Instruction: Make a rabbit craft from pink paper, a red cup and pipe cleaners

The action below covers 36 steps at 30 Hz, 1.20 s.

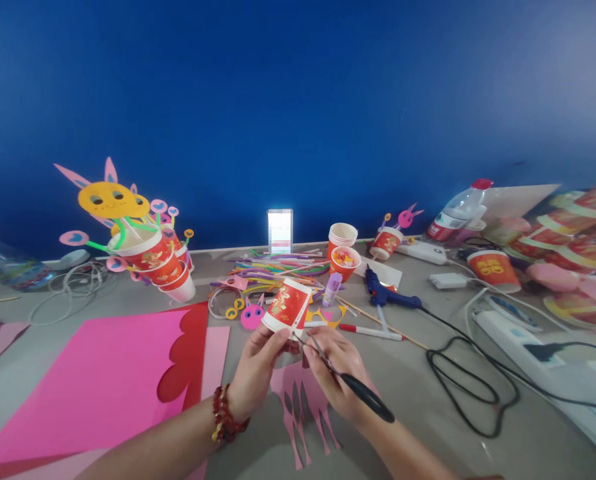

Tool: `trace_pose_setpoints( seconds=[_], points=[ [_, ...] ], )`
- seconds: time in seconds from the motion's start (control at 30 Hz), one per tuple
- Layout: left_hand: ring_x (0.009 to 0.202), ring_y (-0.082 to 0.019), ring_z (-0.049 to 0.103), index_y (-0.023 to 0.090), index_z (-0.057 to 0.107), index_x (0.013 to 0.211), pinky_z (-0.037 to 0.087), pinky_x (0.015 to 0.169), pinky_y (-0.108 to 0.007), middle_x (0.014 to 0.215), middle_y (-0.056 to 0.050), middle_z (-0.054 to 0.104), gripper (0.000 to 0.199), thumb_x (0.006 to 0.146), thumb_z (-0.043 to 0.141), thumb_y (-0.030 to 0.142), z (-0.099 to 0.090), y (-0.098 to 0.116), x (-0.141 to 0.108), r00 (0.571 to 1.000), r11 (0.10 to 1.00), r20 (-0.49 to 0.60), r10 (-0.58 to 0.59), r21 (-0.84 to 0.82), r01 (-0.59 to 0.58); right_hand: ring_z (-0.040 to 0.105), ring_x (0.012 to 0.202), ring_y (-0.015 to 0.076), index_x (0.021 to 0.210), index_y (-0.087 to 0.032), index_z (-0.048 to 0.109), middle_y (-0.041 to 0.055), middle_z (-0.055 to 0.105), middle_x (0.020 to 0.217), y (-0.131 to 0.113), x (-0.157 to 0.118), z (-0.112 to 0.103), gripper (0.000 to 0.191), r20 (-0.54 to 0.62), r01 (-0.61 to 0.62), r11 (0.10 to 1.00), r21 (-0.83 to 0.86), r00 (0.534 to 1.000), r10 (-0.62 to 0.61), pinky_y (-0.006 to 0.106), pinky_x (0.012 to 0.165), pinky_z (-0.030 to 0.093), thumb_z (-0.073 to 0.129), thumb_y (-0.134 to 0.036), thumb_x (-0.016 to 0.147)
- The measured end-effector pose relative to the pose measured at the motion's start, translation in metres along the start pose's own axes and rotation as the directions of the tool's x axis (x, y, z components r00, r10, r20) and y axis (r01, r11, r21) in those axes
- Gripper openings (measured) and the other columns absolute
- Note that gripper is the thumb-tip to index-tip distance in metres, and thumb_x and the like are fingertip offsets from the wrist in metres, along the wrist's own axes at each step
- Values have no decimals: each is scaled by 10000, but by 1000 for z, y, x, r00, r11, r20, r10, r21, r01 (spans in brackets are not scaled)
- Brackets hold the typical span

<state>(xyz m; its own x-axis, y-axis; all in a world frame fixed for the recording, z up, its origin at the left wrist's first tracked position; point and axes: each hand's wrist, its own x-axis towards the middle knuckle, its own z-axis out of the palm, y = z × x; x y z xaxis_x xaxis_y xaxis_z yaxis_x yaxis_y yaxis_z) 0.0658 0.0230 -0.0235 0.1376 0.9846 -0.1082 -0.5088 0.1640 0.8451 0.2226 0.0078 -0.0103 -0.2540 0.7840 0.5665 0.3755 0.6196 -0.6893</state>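
My left hand (263, 357) is closed around the lower end of a red and white paper cup (289, 307), which is held tilted above the table. My right hand (335, 363) grips what looks like a pair of scissors (368, 397) with a black handle. Their thin metal tips reach the cup's lower edge beside my left thumb; whether they pierce it I cannot tell. Beneath my hands lies pink paper (298, 413) with long narrow cut-outs. A pink bunny face (252, 313) and a purple glue stick (332, 290) are just beyond the cup.
Colored pipe cleaners (258, 270) lie in front of a lit phone (281, 231). A blue glue gun (391, 293) with a black cord sits right, near a power strip (543, 360). Pink sheets (98, 373) and decorated stacked cups (151, 257) are left.
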Motion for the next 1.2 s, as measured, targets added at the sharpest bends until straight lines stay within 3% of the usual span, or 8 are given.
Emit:
trace_pose_setpoints(
  seconds=[0.1, 0.17, 0.3, 0.4, 0.5, 0.83, 1.0, 1.2],
  points=[
    [674, -135, 638, 156, 716, 842, 532, 715, -281, 736, -23, 721, 197, 775, 743, 339, -2, -4, -2, 998, 998, -40, 54, 41, -53, 560, 643, 173, 741, -225, 533, 21, 596, 667, 1, -3, 3, 261, 17, -198, 978, 72, 980, 197, 284, 625, 445, 437, -287, 975],
    [701, -148, 650, 148, 715, 839, 534, 731, -292, 751, -36, 728, 202, 793, 728, 345, -4, -7, -3, 996, 994, -38, 81, 82, -78, 570, 591, 165, 736, -225, 535, 3, 593, 615, 2, -5, 9, 300, 34, -360, 899, 250, 931, 363, 269, 585, 452, 448, -388, 973],
    [751, -162, 665, 152, 713, 868, 530, 765, -302, 792, -42, 742, 197, 823, 702, 343, -7, -13, -4, 992, 984, -31, 123, 136, -118, 548, 453, 150, 737, -219, 525, -30, 585, 524, 1, -4, 20, 343, 101, -526, 547, 651, 774, 625, 264, 498, 445, 575, -534, 864],
    [790, -165, 671, 162, 717, 909, 527, 794, -304, 858, -45, 753, 176, 850, 677, 322, -6, -14, -4, 988, 975, 6, 154, 159, -153, 535, 443, 140, 677, -193, 565, -9, 602, 492, -4, -1, 24, 373, 185, -570, 378, 730, 696, 693, 256, 504, 427, 615, -530, 828],
    [820, -168, 674, 171, 726, 929, 526, 814, -300, 907, -43, 757, 160, 860, 668, 303, -4, -13, -4, 985, 973, 37, 168, 152, -171, 505, 446, 125, 571, -174, 574, 4, 580, 449, -7, 0, 25, 448, 228, -585, 320, 745, 675, 702, 246, 527, 409, 579, -524, 850],
    [797, -172, 660, 162, 742, 897, 524, 775, -284, 860, -44, 748, 151, 845, 677, 289, -12, -21, -3, 982, 970, 21, 186, 156, -187, 520, 442, 121, 642, -178, 596, -16, 595, 455, -4, -3, 32, 376, 147, -540, 331, 774, 662, 735, 226, 493, 417, 636, -504, 825],
    [743, -175, 656, 177, 742, 850, 527, 752, -293, 791, -34, 741, 140, 819, 696, 305, -10, -19, -3, 985, 975, -9, 171, 146, -168, 528, 423, 119, 710, -203, 560, -43, 591, 465, -5, -4, 31, 346, 65, -475, 428, 769, 724, 687, 220, 466, 429, 648, -520, 819],
    [518, -131, 582, 149, 745, 778, 517, 599, -279, 598, -10, 671, 219, 846, 655, 338, 4, -11, -8, 992, 989, 71, 106, 92, -113, 539, 459, 127, 719, -210, 540, -43, 580, 483, -3, -5, 32, 355, 23, -466, 551, 692, 778, 628, 233, 508, 463, 589, -530, 866]
  ],
)
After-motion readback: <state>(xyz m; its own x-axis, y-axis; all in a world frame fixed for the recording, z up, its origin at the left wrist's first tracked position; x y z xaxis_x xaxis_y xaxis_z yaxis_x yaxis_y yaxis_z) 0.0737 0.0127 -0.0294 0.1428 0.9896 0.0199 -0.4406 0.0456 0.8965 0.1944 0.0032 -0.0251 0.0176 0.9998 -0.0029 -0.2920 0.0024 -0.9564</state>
